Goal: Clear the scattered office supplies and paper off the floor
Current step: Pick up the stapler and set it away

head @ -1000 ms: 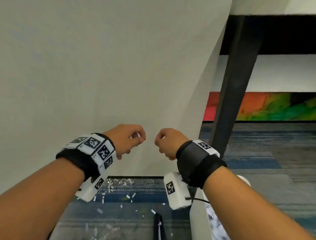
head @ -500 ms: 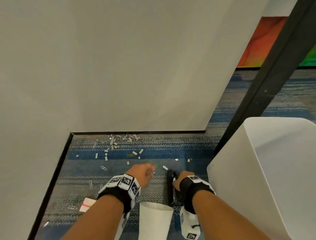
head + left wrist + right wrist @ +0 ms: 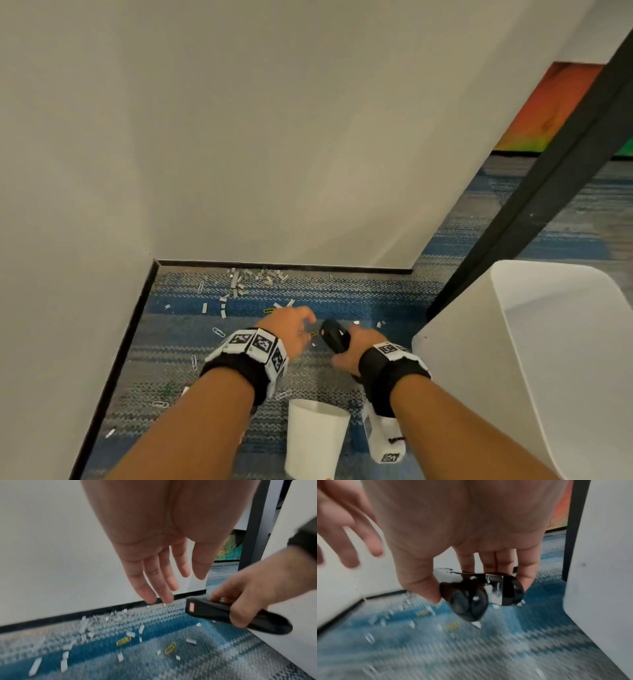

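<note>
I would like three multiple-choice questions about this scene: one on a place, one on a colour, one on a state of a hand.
1. Where is the staple pile?
A. beside the baseboard
B. inside the bin
C. inside the cup

2. What colour is the stapler?
A. red
B. black
C. white

3. What does the left hand do?
A. grips the stapler
B. holds the paper cup
C. holds nothing, fingers straight

Answers: 1 A, staples lie along the wall's foot; 2 B, its body is black; 3 C, only the right hand grips the stapler.
</note>
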`<move>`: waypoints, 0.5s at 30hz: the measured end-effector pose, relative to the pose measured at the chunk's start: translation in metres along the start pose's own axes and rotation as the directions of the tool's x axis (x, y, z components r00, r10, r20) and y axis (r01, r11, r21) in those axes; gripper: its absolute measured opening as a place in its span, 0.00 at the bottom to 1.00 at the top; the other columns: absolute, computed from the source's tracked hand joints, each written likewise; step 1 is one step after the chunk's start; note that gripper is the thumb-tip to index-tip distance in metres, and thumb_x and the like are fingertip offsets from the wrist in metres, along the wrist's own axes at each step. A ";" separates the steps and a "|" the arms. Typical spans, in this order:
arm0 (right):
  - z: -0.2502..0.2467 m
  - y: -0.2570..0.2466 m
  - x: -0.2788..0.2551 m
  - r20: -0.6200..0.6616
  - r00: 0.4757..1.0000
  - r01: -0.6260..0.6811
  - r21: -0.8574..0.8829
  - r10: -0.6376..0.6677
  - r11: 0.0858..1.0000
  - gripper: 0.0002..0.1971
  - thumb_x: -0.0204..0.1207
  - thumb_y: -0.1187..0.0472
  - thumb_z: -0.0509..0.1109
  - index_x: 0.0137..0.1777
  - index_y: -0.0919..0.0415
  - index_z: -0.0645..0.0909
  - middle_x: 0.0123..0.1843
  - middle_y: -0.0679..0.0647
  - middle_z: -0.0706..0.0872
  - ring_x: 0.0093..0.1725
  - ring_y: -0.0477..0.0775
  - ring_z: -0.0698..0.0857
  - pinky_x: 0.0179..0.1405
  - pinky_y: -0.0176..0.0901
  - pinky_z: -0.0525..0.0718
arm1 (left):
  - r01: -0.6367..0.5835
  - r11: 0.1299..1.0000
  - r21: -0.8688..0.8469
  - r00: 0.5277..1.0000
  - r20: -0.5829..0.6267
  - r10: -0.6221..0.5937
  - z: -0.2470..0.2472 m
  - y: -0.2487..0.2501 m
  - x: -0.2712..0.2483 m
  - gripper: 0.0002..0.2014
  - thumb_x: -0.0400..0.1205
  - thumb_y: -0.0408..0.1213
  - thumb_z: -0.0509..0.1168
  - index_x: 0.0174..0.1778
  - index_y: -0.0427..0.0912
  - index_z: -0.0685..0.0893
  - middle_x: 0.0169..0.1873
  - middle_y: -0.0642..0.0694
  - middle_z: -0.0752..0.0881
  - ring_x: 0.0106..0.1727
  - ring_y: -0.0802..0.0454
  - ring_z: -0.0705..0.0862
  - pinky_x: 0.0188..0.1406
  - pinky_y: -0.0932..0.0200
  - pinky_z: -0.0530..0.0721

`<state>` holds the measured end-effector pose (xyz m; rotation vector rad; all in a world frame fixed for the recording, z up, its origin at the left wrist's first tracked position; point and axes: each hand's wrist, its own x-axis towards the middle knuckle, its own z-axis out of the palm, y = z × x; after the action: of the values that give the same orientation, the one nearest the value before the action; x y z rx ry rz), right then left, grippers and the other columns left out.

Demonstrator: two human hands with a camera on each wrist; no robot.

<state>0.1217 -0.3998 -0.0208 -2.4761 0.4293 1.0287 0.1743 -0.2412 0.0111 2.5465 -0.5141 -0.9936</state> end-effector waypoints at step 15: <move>-0.259 -0.017 -0.267 -0.537 0.539 0.735 -0.077 -0.649 0.673 0.14 0.76 0.49 0.69 0.55 0.28 0.71 0.55 0.47 0.81 0.53 0.41 0.80 0.54 0.37 0.78 | -0.490 0.815 0.311 0.710 -0.401 0.579 -0.209 0.190 -0.153 0.18 0.77 0.53 0.66 0.58 0.52 0.71 0.52 0.56 0.71 0.54 0.55 0.69 0.50 0.62 0.71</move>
<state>0.1024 -0.4808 0.3419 -2.3805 -0.3388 -0.0372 0.1767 -0.2959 0.3276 2.4182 -1.1468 -0.0906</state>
